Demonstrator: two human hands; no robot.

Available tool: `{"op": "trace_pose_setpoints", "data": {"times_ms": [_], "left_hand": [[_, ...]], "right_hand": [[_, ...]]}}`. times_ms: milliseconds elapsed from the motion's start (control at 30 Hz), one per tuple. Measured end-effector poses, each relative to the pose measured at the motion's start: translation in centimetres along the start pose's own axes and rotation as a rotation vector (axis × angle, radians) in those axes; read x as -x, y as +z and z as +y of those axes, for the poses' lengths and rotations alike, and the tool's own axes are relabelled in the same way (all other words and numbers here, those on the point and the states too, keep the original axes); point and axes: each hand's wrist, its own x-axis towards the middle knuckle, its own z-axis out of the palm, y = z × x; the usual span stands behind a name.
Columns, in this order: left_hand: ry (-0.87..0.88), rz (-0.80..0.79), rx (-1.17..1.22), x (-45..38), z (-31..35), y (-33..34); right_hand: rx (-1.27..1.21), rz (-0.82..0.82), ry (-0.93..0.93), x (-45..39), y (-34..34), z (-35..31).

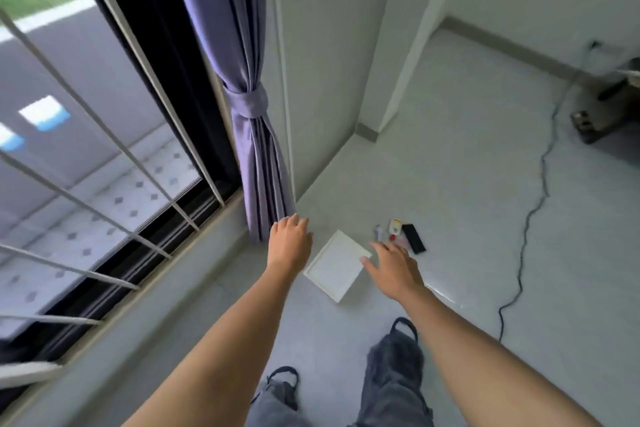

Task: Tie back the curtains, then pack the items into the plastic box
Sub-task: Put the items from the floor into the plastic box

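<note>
At far left a barred window (86,149) looks out on blurred ground. Beside it hangs the purple curtain (221,28), gathered and knotted at mid-height by a tie (247,102) of the same cloth, its hem reaching the floor (450,184) by the wall. Just below the hem, the left hand (290,243) is stretched forward, fingers relaxed and holding nothing. Right of it the white box (334,265) lies flat on the floor; nothing can be seen in it, though its interior is pale and hard to read. The right hand (393,269) hovers past the box's right corner, fingers spread and loose, gripping nothing. Beyond its fingertips sits a cluster of small items (396,230), partly covered by the hand and too small to identify, with a black bar (414,238) at their right. A dark cable (533,211) snakes across the floor towards objects cut off at the right edge.
</note>
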Motion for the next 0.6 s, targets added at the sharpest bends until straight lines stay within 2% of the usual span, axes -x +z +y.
{"op": "trace_pose_setpoints", "data": {"times_ms": [167,367,467,600], "left_hand": [[-0.258,0.057,0.017,-1.6,2.4,3.3],[-0.673,0.037,0.148,-0.8,7.4,8.8],[-0.766,0.012,0.176,0.7,10.7,11.6],[-0.787,-0.035,0.195,1.8,12.6,17.5]], "right_hand": [[0.094,-0.130,-0.194,-8.1,-1.0,4.7],[0.228,-0.289,-0.431,-15.2,-0.4,10.1],[0.278,-0.332,-0.504,-17.9,1.3,12.8],[0.281,-0.375,-0.556,-21.6,5.7,15.7]]}}
